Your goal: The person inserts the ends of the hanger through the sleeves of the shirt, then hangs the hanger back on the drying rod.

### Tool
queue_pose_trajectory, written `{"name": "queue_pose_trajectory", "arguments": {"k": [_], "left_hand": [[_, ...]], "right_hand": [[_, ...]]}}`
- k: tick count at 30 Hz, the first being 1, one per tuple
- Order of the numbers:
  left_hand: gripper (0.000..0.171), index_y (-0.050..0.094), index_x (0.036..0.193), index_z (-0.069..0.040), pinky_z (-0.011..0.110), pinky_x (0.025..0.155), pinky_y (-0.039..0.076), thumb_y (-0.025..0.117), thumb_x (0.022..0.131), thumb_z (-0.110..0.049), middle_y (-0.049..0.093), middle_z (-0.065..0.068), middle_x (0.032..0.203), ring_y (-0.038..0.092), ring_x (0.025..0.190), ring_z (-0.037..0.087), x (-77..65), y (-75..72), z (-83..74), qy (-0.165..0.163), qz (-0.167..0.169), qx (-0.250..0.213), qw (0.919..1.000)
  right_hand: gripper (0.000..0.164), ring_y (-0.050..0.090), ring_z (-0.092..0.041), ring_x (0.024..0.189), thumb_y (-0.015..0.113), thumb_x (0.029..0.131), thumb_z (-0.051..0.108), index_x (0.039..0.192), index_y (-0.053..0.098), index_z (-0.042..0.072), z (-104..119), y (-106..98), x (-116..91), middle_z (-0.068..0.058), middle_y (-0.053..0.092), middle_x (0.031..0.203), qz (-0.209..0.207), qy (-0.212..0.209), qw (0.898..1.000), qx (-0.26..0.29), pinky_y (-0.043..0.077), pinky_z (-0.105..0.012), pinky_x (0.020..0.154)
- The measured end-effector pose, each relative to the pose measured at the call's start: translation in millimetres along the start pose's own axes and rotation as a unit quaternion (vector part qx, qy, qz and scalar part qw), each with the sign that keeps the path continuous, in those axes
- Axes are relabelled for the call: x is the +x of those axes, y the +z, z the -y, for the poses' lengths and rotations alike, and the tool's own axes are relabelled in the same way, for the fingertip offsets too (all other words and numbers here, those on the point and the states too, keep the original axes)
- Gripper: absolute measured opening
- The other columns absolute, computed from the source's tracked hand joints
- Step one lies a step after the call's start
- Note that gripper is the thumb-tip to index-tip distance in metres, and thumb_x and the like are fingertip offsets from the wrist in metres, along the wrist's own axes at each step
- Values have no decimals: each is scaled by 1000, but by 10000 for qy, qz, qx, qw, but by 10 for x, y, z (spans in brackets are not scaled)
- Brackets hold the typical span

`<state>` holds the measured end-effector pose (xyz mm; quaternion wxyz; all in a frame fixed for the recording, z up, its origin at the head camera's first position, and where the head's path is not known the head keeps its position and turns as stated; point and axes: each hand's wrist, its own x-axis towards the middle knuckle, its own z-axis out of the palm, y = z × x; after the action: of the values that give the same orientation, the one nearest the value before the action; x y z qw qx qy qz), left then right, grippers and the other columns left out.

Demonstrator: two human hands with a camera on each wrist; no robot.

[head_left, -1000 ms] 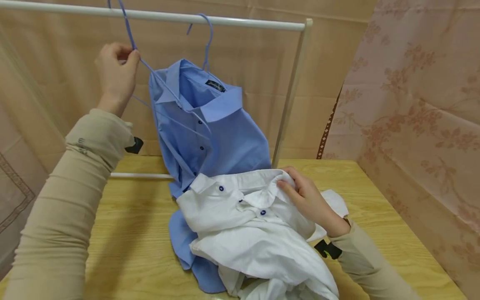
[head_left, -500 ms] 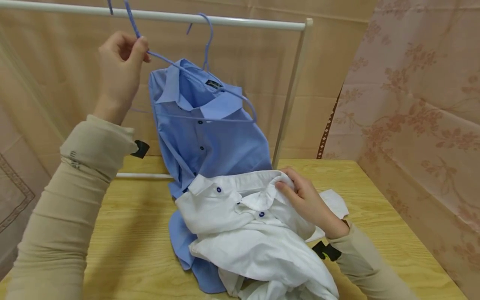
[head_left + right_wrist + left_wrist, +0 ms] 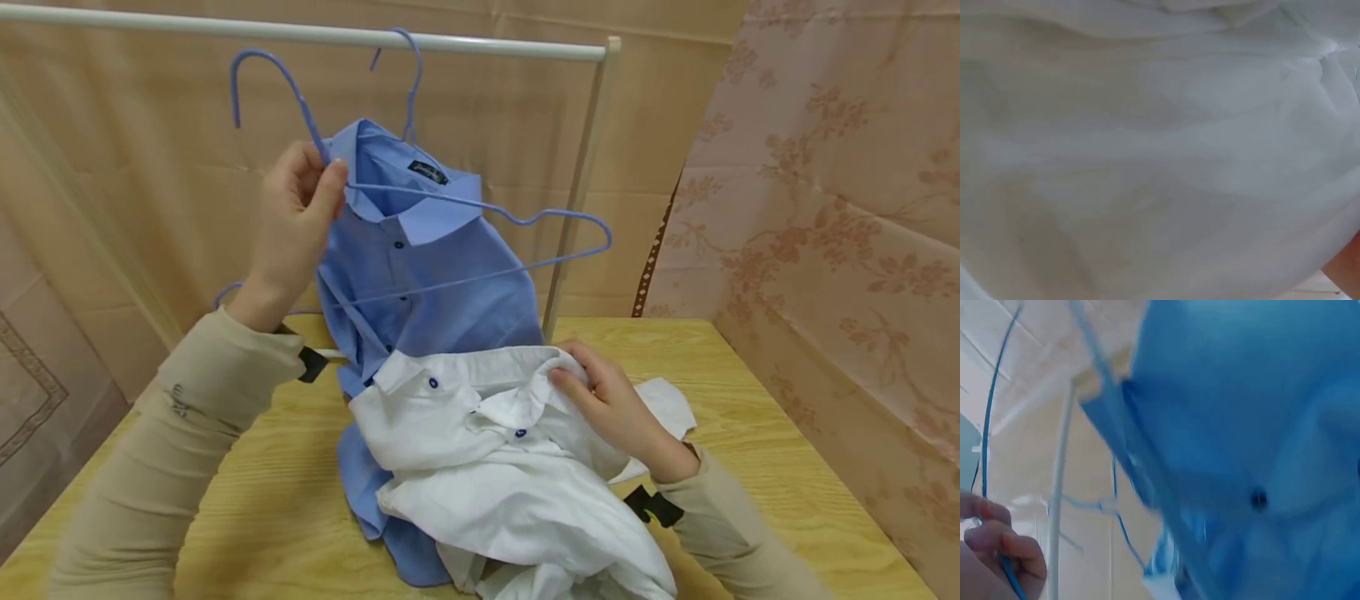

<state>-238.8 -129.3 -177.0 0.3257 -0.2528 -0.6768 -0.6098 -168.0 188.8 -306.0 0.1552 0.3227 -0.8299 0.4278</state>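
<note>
My left hand [image 3: 296, 221] pinches a blue wire hanger [image 3: 551, 215] at the base of its hook, and the hook stands free below the rail. In the left wrist view the same hand [image 3: 1004, 547] has its fingers curled round the wire. My right hand [image 3: 611, 404] grips the collar of a white shirt [image 3: 517, 492], thumb on the near side of the cloth. The shirt has dark blue buttons and lies bunched, its lower part on the table. White cloth fills most of the right wrist view. The hanger's bare shoulder crosses in front of a light blue shirt [image 3: 480, 283].
A white rail [image 3: 315, 32] spans the back, held by a post [image 3: 581, 183] at the right. The light blue shirt hangs from it on a second blue hanger [image 3: 414, 83]. Under everything is a wooden table [image 3: 757, 467]; a floral curtain [image 3: 847, 208] borders the right.
My left hand has moved right and down with the hanger, whose hook came away from the rail. The hanger has turned broadside. My right hand and the white shirt have barely moved.
</note>
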Motion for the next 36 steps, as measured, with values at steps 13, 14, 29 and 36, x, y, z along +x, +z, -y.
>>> {"name": "queue_pose_trajectory", "arguments": {"k": [13,14,29,36], "left_hand": [[17,56,88,-6,16,46,24,44,96,-16,43,0,60,33,50,8,-133,255,-199,-1491,-938,-2396,9548],[19,55,87,-5,16,46,24,43,96,-17,42,0,60,32,50,8,-141,269,-204,-1512,-997,-2529,9504],[25,47,84,-5,17,47,25,34,99,-19,39,2,67,29,49,9,-181,427,-346,-1817,-1151,-3759,9013],[25,46,85,-8,16,48,26,32,100,-21,39,-1,66,29,50,7,-324,480,-271,-2025,-829,-3457,9125]], "right_hand": [[26,56,-7,95,56,86,-2,109,59,11,210,45,-72,0,62,104,179,-666,9975,-177,44,-21,80],[27,56,-7,97,57,86,-2,109,59,11,225,48,-76,0,62,105,212,-666,9974,-172,44,-21,81],[29,56,-7,94,49,88,-6,111,58,9,318,59,-74,-2,62,104,135,-875,9959,-205,44,-22,78],[30,56,-5,87,48,86,-10,108,61,6,351,39,-5,-5,65,97,-627,-782,9949,-85,44,-18,75]]}}
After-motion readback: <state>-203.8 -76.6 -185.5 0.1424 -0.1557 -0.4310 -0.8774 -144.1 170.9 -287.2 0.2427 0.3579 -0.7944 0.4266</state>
